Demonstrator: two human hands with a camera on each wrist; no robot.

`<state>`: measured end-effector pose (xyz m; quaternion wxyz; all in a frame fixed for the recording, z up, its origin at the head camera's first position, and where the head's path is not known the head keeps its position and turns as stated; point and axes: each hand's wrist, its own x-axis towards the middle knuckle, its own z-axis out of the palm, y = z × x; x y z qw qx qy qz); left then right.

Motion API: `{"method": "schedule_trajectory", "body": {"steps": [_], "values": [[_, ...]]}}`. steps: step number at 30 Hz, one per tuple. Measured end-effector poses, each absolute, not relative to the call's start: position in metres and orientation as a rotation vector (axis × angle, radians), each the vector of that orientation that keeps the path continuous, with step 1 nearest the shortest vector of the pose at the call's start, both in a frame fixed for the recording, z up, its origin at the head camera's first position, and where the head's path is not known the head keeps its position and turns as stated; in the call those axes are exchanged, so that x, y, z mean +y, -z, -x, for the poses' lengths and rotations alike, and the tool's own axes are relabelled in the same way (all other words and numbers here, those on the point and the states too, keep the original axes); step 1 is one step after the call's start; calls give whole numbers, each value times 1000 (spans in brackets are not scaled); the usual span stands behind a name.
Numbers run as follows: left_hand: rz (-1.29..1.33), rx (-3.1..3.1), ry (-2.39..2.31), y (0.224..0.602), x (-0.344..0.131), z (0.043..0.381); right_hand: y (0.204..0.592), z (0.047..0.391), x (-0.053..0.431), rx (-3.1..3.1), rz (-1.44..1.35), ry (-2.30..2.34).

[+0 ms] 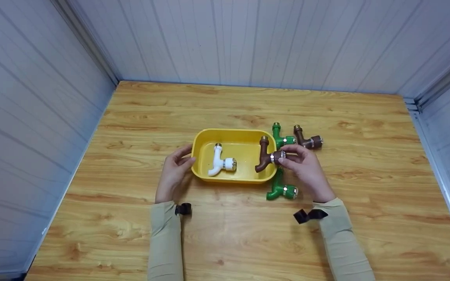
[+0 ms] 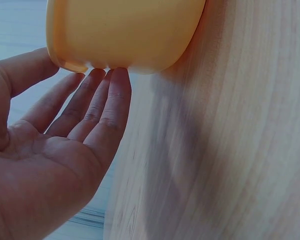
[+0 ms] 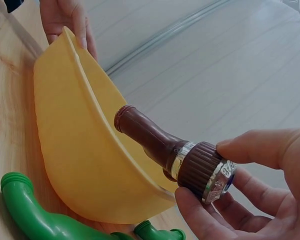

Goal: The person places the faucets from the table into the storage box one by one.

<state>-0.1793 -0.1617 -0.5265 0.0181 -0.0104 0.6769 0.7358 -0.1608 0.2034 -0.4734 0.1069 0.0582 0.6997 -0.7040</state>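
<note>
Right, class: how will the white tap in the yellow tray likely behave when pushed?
The white tap probably won't roll far, since its knob and curved spout stick out. Its smooth-looking surface suggests it may slide across the yellow tray. It looks moulded, so likely stiff.

No wording could be read: the silvery end band (image 3: 220, 183) on the brown tap (image 3: 152, 137) bore small letter-like marks, too blurred in the right wrist view to make out.

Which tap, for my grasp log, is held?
The brown plastic tap pinched by the right hand; the white tap, green taps and other brown tap aren't held.
</note>
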Motion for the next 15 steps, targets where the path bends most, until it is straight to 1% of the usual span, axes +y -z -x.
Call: {"method": "schedule_trajectory", "body": {"steps": [15], "values": [[26,2117,-2280,527,-161,179,473,162,193,2078,-188,2026]]}}
